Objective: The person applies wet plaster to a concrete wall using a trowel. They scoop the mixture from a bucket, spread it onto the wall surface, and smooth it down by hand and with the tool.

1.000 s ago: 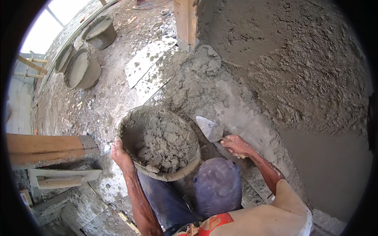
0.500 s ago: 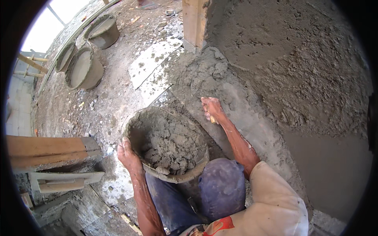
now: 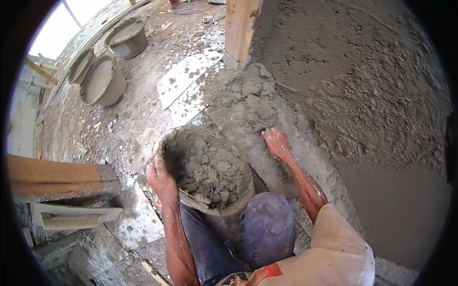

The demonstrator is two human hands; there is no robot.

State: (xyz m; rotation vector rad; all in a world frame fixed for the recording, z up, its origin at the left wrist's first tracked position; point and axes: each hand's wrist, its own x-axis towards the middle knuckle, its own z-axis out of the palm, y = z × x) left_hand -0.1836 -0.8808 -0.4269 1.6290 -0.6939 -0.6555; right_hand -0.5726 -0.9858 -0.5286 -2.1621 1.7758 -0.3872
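Observation:
A rubber-like bucket (image 3: pixel 229 209) of wet grey mortar (image 3: pixel 214 171) leans toward me against my knees. My left hand (image 3: pixel 161 177) is closed over its left rim, thumb on top. To the right of the bucket, my right hand (image 3: pixel 277 142) is closed, low over a mortar-smeared strip of ground. A wooden handle, seemingly a trowel's, showed in this fist half a second ago; now the hand hides it, and its blade cannot be made out. Just beyond the fist lies a heap of mortar (image 3: pixel 257 107).
Several mortar-caked buckets (image 3: pixel 107 88) stand at the far left. A wooden post (image 3: pixel 237 31) rises beside the partly smoothed mortar surface (image 3: pixel 381 95) on the right. At left are a timber beam (image 3: pixel 57 178) and a plastering float (image 3: pixel 76 217). A person's foot (image 3: pixel 180 8) shows at the top.
My right hand has moved right and slightly nearer, away from the heap, and turned so the wooden handle no longer shows. The left hand keeps its hold on the bucket, which has tipped slightly.

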